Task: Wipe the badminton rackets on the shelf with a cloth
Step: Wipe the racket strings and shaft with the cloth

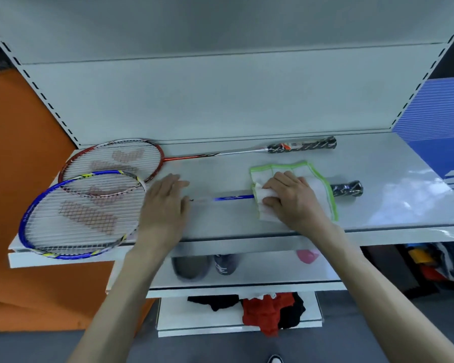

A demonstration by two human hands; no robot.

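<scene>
The blue racket lies at middle left on the shelf. The right hand grips the cloth around its shaft; the left hand lies flat, fingers straight. The red racket behind looks not yet wiped

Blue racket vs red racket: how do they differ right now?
The blue racket lies nearer the shelf's front edge; the red racket lies against the back panel. Both hands and the cloth are on the blue racket's shaft; the red racket is untouched. The blue head overlaps the red head. Both have dark handles pointing right.
</scene>
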